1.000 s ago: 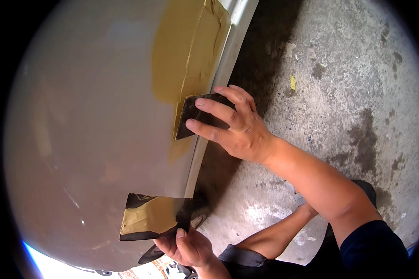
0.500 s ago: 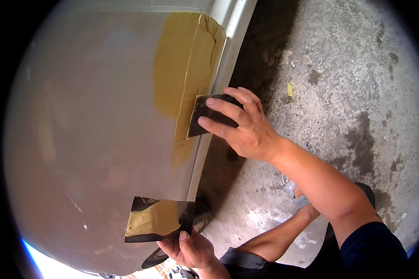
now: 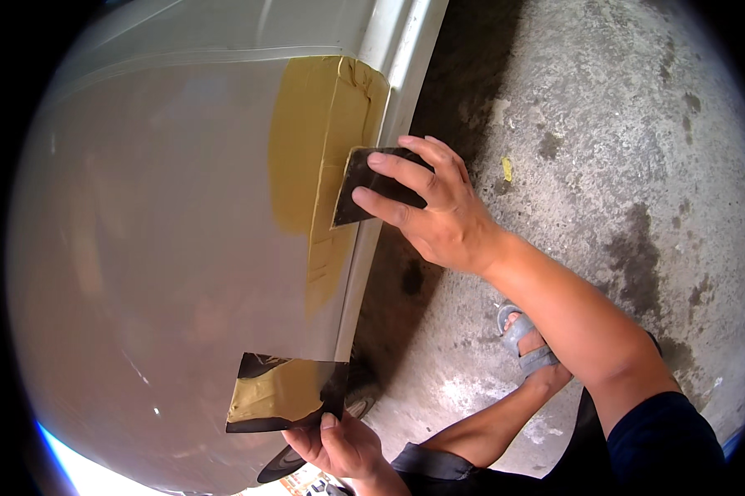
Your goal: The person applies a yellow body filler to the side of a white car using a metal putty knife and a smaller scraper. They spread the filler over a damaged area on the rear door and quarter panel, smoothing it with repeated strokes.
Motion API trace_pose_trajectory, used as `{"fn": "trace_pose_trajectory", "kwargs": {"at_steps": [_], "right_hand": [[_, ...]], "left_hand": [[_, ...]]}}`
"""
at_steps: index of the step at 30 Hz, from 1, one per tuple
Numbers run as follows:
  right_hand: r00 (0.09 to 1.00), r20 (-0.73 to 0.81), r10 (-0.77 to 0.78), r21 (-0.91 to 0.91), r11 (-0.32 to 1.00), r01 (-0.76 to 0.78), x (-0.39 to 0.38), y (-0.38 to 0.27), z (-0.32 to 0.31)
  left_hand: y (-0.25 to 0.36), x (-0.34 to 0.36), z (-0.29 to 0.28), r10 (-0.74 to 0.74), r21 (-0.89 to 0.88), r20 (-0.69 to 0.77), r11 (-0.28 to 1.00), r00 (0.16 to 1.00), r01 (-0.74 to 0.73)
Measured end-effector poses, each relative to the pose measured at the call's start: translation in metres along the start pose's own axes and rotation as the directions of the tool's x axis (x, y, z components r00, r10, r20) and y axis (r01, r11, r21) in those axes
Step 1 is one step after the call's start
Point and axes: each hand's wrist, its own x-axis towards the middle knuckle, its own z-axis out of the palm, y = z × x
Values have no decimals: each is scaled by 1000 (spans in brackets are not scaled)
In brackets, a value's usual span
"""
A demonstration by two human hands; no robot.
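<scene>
A grey car body panel (image 3: 166, 215) fills the left side, with a patch of yellow-tan body filler (image 3: 296, 157) along its right edge. My right hand (image 3: 447, 207) is closed around a black putty spreader (image 3: 360, 183), fingers spread over its face. The spreader's left edge lies against the filler, over the ridged strip beside the sill. Lower down, my left hand (image 3: 339, 446) pinches a black flat plate (image 3: 335, 384) by its near right corner. A smear of the same filler (image 3: 277, 393) covers much of that plate, which is held in front of the panel.
A pale sill (image 3: 410, 70) runs along the panel's right edge. Beyond it lies stained concrete floor (image 3: 604, 124) with a small yellow scrap (image 3: 506, 169). My sandalled foot (image 3: 525, 337) rests on the floor below my right forearm. Part of a wheel (image 3: 281, 465) shows near the bottom.
My right hand has slid the spreader farther up along the filler strip, away from me. The view has shifted, showing more of the panel's far end. My left hand keeps its hold on the plate.
</scene>
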Motion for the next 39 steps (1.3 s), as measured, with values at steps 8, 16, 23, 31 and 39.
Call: {"fn": "trace_pose_trajectory", "kwargs": {"at_steps": [8, 16, 23, 31, 39], "right_hand": [[997, 36, -68, -58, 996, 70, 26, 27, -4], [996, -11, -84, -62, 995, 83, 44, 41, -21], [994, 93, -53, -139, 988, 66, 44, 52, -30], [922, 320, 216, 133, 954, -270, -1, -20, -84], [898, 410, 157, 243, 931, -274, 20, -114, -102]], "left_hand": [[1, 7, 14, 13, -38, 55, 999, 998, -11], [-1, 12, 27, 19, -6, -13, 1000, 1000, -19], [-2, 14, 26, 16, -31, 73, 999, 997, -14], [10, 20, 45, -206, -120, 194, 965, 959, 232], [27, 23, 64, -425, -104, 189, 888, 885, 448]]}}
